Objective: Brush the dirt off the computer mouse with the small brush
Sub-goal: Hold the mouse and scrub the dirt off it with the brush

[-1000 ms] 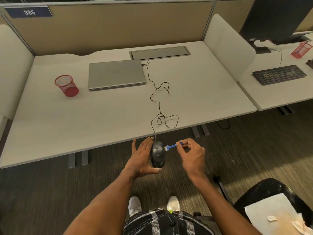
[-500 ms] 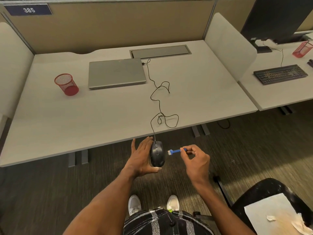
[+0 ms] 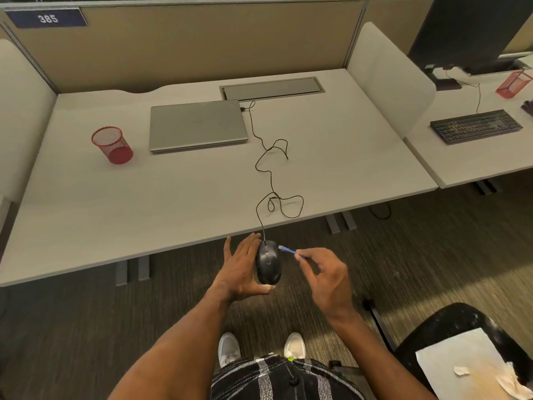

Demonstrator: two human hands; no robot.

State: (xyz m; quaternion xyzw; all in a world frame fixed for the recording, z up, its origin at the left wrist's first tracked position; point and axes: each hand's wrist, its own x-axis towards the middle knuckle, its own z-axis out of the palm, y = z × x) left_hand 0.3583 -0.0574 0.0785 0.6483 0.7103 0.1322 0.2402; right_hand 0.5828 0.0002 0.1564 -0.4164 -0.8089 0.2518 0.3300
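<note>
The brush point(image 3: 287, 250) is blurred, its bristles too small to make out; whether they touch the mouse point(image 3: 268, 264) cannot be told. Its handle end is hidden among the right fingers point(image 3: 310, 255). The left hand point(image 3: 239, 272) hides the mouse's left side and underside. The top edge cuts off the monitor point(image 3: 467, 30).

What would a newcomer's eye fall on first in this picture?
Below the desk edge, the left hand holds a black computer mouse while the right hand pinches a small blue brush at its side. The mouse's black cable loops across the desk to a closed grey laptop, with a red mesh cup left of it.
</note>
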